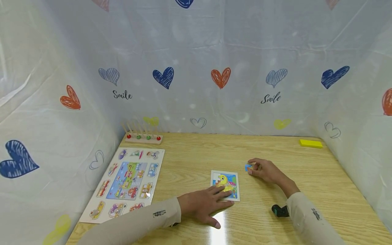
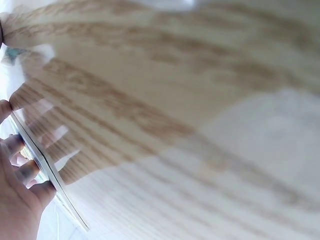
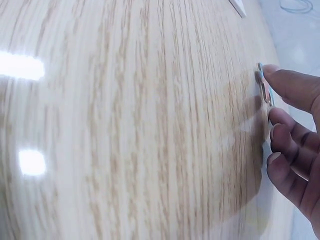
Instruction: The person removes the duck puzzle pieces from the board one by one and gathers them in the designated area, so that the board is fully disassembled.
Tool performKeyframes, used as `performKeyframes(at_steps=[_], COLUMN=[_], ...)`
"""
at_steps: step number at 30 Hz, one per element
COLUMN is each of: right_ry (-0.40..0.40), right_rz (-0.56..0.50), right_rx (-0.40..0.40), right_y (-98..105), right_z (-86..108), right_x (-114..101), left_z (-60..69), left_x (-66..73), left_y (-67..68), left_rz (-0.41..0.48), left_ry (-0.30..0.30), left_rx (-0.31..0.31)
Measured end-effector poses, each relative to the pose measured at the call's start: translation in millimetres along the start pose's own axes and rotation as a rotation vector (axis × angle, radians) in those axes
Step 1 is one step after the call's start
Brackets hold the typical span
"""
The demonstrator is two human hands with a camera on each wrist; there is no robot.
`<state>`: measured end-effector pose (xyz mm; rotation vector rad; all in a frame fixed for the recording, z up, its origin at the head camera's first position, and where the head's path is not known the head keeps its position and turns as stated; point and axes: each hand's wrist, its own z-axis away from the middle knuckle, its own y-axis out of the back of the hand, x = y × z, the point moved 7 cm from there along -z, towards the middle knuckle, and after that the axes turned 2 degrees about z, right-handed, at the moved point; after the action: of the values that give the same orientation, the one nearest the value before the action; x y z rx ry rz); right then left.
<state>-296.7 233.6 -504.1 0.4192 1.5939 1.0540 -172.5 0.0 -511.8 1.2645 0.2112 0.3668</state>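
A small square jigsaw puzzle [image 1: 229, 183] with a yellow duck picture and a pale frame lies on the table. My left hand [image 1: 206, 205] rests with spread fingers over its lower left part, hiding some of the picture; in the left wrist view, the fingertips of the left hand [image 2: 22, 185] lie on the board's edge. To the right of the board, my right hand [image 1: 267, 170] pinches a small blue and orange puzzle piece [image 1: 248, 167] between thumb and finger. The right wrist view has this piece [image 3: 265, 86] edge-on, close to the tabletop.
A large vehicle puzzle board [image 1: 127, 182] lies at the left. Behind it stands a peg stand [image 1: 144, 137] with red and green beads. A yellow block [image 1: 310, 143] sits at the far right corner. Patterned curtains [image 1: 196, 102] border the wooden table [image 1: 190, 149].
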Motion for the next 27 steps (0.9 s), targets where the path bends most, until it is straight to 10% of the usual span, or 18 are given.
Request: performKeyframes(at_steps=[11,27], right_ry=[-0.042,0.118], right_rz=[-0.014,-0.077], right_rx=[-0.015,-0.084], right_y=[4,-17], right_z=[-0.6,-11.1], right_x=[-4,-44], left_z=[-0.8,-0.1], left_x=[0.1,-1.1], left_y=[0.2,0.1], left_rz=[0.02,0.045], left_ry=[-0.009,0.005], left_rx=[0.017,-0.001])
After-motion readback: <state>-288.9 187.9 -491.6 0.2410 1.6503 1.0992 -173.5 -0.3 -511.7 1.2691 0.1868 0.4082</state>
